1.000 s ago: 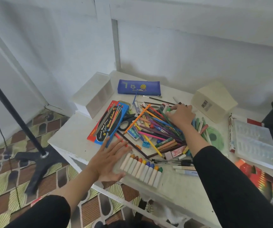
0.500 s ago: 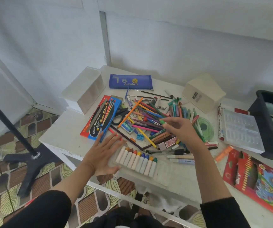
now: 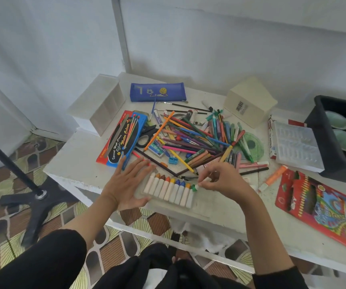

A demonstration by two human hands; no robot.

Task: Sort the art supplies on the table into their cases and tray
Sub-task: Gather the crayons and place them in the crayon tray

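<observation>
Crayon tray (image 3: 147,192): clear plastic, lying at the near edge of the table (image 3: 74,163), holding 9 white-wrapped crayons side by side, tips pointing away from the person. Green-tipped crayon (image 3: 197,186): held just beside the tray's right end, above the next free slot, pinched at its wrapper by the right hand (image 3: 224,180), fingers closed on it. Left hand (image 3: 126,184): flat, fingers spread, palm down on the tray's left edge, gripping nothing. Loose pile of pencils, pens and markers (image 3: 193,140): heaped behind the tray at the table's centre. Blue pencil pouch (image 3: 157,92): at the back. Watercolour pencil box (image 3: 124,138): left of the pile. Red coloured-pencil box (image 3: 322,207): at the right, near edge.
</observation>
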